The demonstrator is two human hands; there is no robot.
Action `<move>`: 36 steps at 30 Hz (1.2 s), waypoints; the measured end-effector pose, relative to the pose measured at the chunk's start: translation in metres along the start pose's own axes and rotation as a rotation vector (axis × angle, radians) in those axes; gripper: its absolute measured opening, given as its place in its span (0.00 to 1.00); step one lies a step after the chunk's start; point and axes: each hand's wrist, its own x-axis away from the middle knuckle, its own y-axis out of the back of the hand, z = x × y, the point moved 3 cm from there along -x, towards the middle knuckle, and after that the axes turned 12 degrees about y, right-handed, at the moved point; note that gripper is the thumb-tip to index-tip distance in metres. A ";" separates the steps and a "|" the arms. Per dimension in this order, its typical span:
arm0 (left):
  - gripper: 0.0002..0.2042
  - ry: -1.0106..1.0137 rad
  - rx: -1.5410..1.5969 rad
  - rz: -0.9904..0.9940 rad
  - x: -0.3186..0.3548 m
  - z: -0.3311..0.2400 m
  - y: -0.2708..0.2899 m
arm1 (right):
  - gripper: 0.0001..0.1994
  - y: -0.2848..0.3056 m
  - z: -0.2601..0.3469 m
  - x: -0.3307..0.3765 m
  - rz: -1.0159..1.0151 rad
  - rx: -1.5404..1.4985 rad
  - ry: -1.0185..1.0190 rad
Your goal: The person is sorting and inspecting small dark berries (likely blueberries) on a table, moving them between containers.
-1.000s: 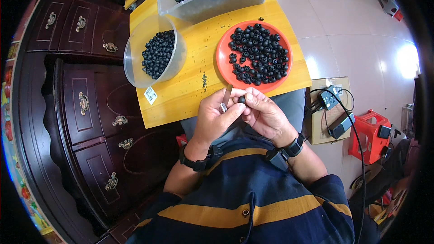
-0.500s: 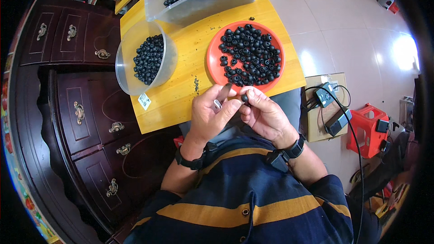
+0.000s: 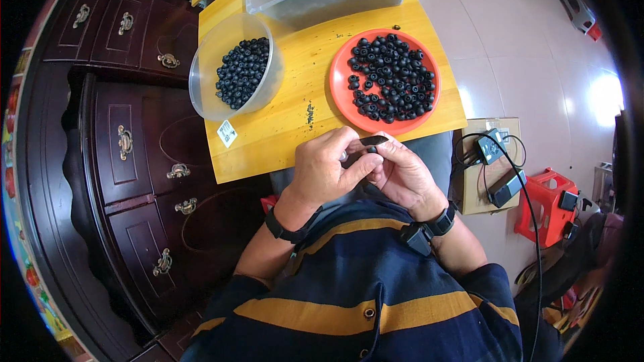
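Note:
My left hand [image 3: 323, 169] is closed around a small knife [image 3: 373, 140], whose dark blade pokes out past the fingers toward my right hand. Pinched in the fingertips of my right hand [image 3: 408, 177] is a small round black piece [image 3: 372, 150], mostly covered by fingers and lying right under the blade. Both hands meet just off the table's near edge. Beyond them an orange-red plate [image 3: 341, 104] carries many black, bead-like pieces [image 3: 396, 80] with holes. To the left, a round translucent tub [image 3: 203, 80] holds more black pieces [image 3: 241, 72].
A rectangular clear bin [image 3: 335, 3] full of black pieces stands at the yellow table's [image 3: 302, 74] far side. Dark crumbs lie on the tabletop. A dark wooden cabinet [image 3: 127, 147] is at left; a cardboard box [image 3: 493, 161] with cabled devices and a red stool [image 3: 547, 204] are at right.
The knife has turned from pointing up and away to lying across the black piece, and both hands are closer together. The view has shifted, so the table sits farther right.

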 end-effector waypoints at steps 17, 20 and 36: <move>0.20 0.010 -0.061 0.042 0.009 0.007 0.000 | 0.03 0.007 -0.003 0.001 0.102 0.049 0.040; 0.21 -0.019 -0.069 0.061 0.008 0.011 -0.002 | 0.03 0.009 -0.002 -0.002 0.143 0.026 0.058; 0.10 0.022 0.175 0.026 0.015 -0.002 0.015 | 0.04 0.003 -0.014 -0.004 0.146 0.022 -0.015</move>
